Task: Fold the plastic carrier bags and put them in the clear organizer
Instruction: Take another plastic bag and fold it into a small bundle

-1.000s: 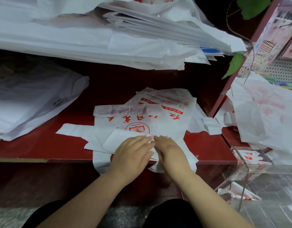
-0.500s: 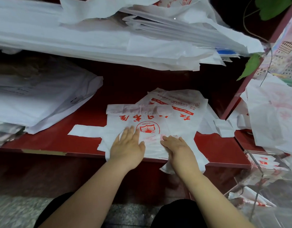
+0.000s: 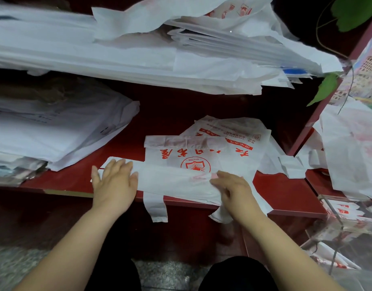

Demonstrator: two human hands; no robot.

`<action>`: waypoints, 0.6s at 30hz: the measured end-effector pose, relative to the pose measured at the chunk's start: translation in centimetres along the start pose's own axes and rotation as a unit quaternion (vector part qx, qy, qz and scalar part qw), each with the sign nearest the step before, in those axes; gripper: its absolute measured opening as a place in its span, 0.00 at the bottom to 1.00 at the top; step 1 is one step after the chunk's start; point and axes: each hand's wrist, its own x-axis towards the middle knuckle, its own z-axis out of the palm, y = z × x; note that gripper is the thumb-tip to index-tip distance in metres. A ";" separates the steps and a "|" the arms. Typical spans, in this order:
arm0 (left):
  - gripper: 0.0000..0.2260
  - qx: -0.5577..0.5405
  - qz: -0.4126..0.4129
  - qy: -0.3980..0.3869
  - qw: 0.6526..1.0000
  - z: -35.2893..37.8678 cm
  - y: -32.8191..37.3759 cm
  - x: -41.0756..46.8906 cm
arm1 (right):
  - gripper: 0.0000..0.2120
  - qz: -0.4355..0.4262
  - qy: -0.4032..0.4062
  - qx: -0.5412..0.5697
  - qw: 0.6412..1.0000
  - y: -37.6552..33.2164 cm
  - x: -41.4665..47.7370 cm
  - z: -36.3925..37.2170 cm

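Observation:
A white carrier bag (image 3: 174, 181) with red print lies flat on the red shelf (image 3: 285, 192), its near part folded over into a long strip and one handle hanging over the shelf's front edge. My left hand (image 3: 114, 183) presses flat on the strip's left end, fingers spread. My right hand (image 3: 233, 189) rests on the strip's right end with fingers slightly bent. More printed bags (image 3: 233, 131) lie beneath and behind it. The clear organizer (image 3: 336, 225) stands at the lower right with folded bags inside.
A thick stack of white bags (image 3: 139, 57) fills the shelf above. Another pile (image 3: 55, 131) lies on the left of the red shelf. Loose bags (image 3: 353, 148) hang at the right beside green leaves (image 3: 325, 89). Speckled floor shows below.
My left hand slid left along the folded strip, from beside my right hand to the strip's left end. My right hand stayed near the right end. The camera view shifted.

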 end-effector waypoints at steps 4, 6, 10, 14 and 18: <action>0.18 -0.037 0.117 -0.038 0.992 -1.4 2.9 2.9 | 0.24 0.115 -0.181 -0.089 0.973 -0.6 1.7 -3.0; 0.19 -0.004 0.159 -0.096 0.983 -1.6 4.4 4.4 | 0.27 0.162 -0.247 -0.092 0.951 -0.8 2.6 -3.6; 0.23 0.082 0.193 -0.217 0.953 -1.4 5.7 6.1 | 0.29 0.200 -0.318 -0.077 0.923 -0.8 4.2 -4.3; 0.22 0.080 0.138 -0.313 0.936 -1.7 6.0 7.0 | 0.27 0.217 -0.395 -0.024 0.892 -0.6 5.0 -5.3; 0.14 0.099 0.160 -0.319 0.929 -2.3 6.9 7.1 | 0.15 0.231 -0.411 0.010 0.882 -0.2 5.5 -5.4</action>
